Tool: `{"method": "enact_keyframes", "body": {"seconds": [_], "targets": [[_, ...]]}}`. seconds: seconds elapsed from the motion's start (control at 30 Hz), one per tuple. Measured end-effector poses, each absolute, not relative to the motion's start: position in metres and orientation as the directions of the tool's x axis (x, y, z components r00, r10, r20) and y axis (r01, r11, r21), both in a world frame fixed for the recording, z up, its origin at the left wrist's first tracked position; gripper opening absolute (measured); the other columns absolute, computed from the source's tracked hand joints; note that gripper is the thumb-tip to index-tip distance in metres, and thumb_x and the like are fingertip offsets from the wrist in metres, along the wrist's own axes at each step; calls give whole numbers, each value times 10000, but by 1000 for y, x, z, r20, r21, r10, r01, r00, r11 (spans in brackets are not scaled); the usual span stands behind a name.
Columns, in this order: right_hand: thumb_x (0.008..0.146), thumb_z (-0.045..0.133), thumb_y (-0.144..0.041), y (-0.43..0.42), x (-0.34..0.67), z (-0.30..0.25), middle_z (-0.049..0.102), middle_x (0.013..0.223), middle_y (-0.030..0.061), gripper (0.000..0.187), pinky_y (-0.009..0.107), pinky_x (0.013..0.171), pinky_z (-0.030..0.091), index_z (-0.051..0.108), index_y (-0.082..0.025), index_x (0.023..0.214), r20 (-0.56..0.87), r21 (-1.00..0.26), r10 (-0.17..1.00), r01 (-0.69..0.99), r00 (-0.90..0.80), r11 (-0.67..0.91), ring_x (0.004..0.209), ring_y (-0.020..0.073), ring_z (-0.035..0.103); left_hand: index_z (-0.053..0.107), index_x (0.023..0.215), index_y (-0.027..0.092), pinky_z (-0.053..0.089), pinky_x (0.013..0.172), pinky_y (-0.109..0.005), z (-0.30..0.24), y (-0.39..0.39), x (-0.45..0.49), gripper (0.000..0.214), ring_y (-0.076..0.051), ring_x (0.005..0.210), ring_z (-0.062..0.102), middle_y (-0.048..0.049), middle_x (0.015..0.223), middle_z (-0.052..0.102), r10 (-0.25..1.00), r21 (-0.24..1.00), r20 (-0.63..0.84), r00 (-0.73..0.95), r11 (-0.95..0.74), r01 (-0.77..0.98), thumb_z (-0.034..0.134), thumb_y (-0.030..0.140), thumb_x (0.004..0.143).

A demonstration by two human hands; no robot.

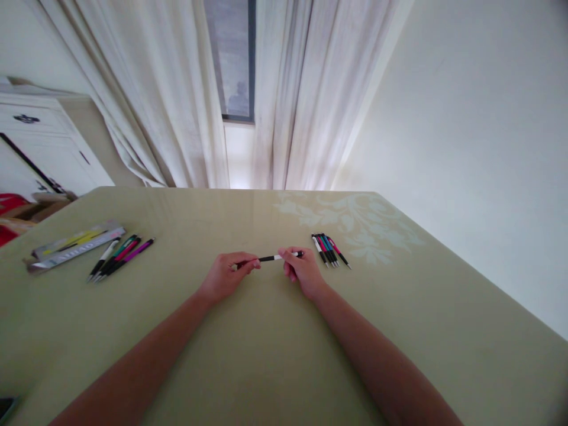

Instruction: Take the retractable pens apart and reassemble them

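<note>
Both of my hands hold one black and white pen (271, 258) level above the middle of the green table (275, 349). My left hand (228, 273) pinches its left end with closed fingers. My right hand (302, 269) grips its right end, fingers curled. To the right of my right hand lies a row of several coloured pens (329, 250). Another group of several pens (119, 257) lies at the left, well away from my left hand.
A flat grey pen box (73, 245) lies beside the left pens. A white cabinet (39, 148) stands at the far left, with red and brown items below it. Pale curtains (177, 89) and a window are behind the table; a white wall is at the right.
</note>
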State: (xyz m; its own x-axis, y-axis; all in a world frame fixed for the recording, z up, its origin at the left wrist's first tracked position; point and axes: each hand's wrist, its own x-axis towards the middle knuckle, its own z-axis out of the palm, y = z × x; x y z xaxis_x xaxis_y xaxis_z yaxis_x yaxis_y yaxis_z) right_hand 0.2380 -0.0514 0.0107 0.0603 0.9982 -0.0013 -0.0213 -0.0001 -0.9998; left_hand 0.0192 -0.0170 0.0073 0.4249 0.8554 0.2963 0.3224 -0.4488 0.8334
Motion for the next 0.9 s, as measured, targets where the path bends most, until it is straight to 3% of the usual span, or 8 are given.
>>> {"method": "enact_keyframes", "body": {"seconds": [0.27, 0.37, 0.47, 0.6, 0.7, 0.77, 0.83, 0.9], "targets": [[863, 635, -644, -53, 230, 7, 599, 497, -35, 449, 209, 365, 285, 575, -201, 839, 107, -987, 970, 141, 217, 77, 369, 95, 445, 779, 934, 184, 461, 640, -239, 8, -19, 18, 304, -147, 649, 596, -43, 782, 742, 820, 771, 337, 462, -522, 364, 624, 445, 929], [819, 698, -609, -50, 233, 6, 595, 511, -53, 435, 207, 382, 277, 570, -209, 934, 62, -997, 984, -29, 166, 67, 383, 93, 431, 773, 938, 196, 456, 648, -248, 13, -22, 22, 309, -150, 652, 598, -40, 804, 746, 774, 723, 301, 557, -566, 395, 597, 450, 945], [702, 810, -559, -44, 238, 8, 546, 524, -70, 452, 212, 404, 254, 556, -215, 849, 37, -974, 981, -214, 189, 78, 410, 80, 401, 759, 1006, 216, 459, 660, -262, 28, -25, 29, 330, -168, 684, 626, -41, 850, 753, 731, 695, 234, 641, -587, 416, 584, 489, 944], [671, 801, -632, -35, 253, 21, 501, 560, -59, 500, 236, 426, 237, 540, -212, 746, 81, -968, 953, -206, 293, 146, 443, 78, 362, 757, 1068, 242, 450, 667, -280, 50, -9, 9, 355, -196, 699, 642, -53, 866, 757, 772, 649, 207, 601, -568, 507, 621, 523, 899], [836, 545, -756, -30, 279, 35, 497, 564, -32, 552, 255, 447, 272, 472, -230, 687, 101, -994, 928, -3, 360, 109, 449, 106, 385, 760, 855, 226, 434, 690, -301, 54, 20, -44, 273, -222, 710, 634, -71, 800, 729, 897, 513, 212, 387, -439, 738, 609, 449, 903], [917, 439, -715, -29, 299, 43, 498, 547, -12, 549, 268, 484, 286, 462, -231, 659, 189, -938, 892, 343, 411, 41, 467, 129, 413, 719, 803, 195, 437, 734, -326, 50, 35, -88, 154, -255, 770, 638, -86, 815, 703, 964, 369, 210, 161, -231, 900, 672, 335, 846], [913, 556, -580, -30, 317, 46, 595, 653, 31, 395, 280, 568, 327, 549, -220, 751, 311, -718, 876, 695, 368, -37, 588, 173, 532, 672, 794, 160, 431, 776, -367, 44, 44, -131, 98, -298, 843, 633, -101, 832, 670, 976, 309, 216, 9, -77, 948, 738, 223, 760], [927, 573, -471, -32, 330, 45, 659, 762, 72, 258, 301, 618, 340, 622, -218, 936, 309, -519, 879, 839, 363, -164, 683, 220, 601, 586, 677, 147, 419, 772, -403, 36, 47, -164, 165, -331, 835, 625, -96, 741, 615, 970, 318, 225, -88, 12, 948, 732, 176, 749]]}}
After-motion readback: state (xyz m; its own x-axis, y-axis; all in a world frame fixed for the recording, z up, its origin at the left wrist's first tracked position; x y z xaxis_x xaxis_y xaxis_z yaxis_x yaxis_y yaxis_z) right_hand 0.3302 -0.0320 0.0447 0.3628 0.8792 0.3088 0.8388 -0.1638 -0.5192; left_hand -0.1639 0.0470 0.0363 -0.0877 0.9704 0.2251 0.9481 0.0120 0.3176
